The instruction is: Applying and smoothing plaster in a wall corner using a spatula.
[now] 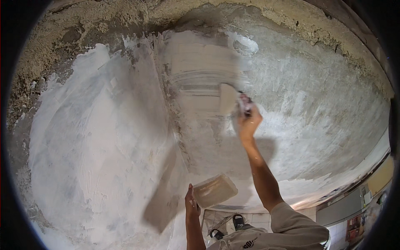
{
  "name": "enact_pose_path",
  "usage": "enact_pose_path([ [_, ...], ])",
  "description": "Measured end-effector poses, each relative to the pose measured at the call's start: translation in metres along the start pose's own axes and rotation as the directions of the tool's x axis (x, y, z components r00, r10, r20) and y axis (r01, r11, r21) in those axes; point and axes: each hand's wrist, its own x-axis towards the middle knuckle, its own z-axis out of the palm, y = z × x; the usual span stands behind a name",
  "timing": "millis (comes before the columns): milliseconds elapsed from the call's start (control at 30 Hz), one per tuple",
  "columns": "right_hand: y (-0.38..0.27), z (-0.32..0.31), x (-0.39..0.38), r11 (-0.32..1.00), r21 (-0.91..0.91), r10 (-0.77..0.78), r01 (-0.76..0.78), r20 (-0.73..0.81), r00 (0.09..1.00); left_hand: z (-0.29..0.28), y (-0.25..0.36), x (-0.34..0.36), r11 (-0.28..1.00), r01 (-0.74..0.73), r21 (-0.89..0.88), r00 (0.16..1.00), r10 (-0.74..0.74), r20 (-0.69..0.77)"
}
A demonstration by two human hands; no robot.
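Note:
My right hand (250, 121) is closed around the dark handle of a wide putty knife (227, 99). Its pale blade meets the wall (287, 100), beside a band of smeared wet plaster (204, 79) with curved streaks. Lower down, my left hand (192, 202) grips a rectangular beige plastic tub (216, 191) by its left end. The tub is tilted, and how much it holds is hard to tell. Slight blur covers the right hand and the handle.
An inside corner (164, 100) runs down between this wall and a left wall (104, 146) coated in white plaster. Rough sandy render (96, 16) edges the top. Below are my sandaled feet (238, 221) on floor tiles (260, 218); a grey panel (339, 208) stands lower right.

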Motion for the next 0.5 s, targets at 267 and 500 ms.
enact_pose_path([
  [267,-0.061,-0.078,0.068,0.909,-0.098,-0.403,0.405,0.035,0.914,0.007,0.000,0.014,0.999,0.034,-0.022,0.994,-0.031,0.106],
  [500,-0.133,0.019,0.129,0.635,0.160,-0.757,0.756,0.323,0.567,0.026,0.013,-0.009,0.997,0.024,-0.073,0.990,-0.014,0.142],
])
